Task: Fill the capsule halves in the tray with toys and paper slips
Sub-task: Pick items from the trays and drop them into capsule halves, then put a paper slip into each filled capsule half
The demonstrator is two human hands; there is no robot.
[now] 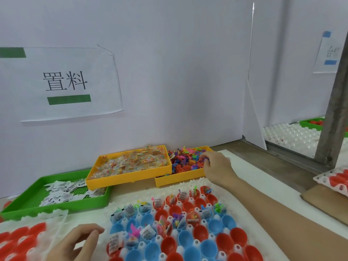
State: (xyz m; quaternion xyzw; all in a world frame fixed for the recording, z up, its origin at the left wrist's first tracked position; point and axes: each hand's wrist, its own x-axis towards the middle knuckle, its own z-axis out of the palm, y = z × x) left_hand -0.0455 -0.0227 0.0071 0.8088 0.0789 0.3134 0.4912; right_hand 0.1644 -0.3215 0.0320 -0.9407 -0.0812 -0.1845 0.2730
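Fingers (204,159) amid spiky plastic toys (185,160)

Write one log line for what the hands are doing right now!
right hand: in yellow toy bin, grip on toys | left hand: open, resting beside capsule tray | tray: partly filled
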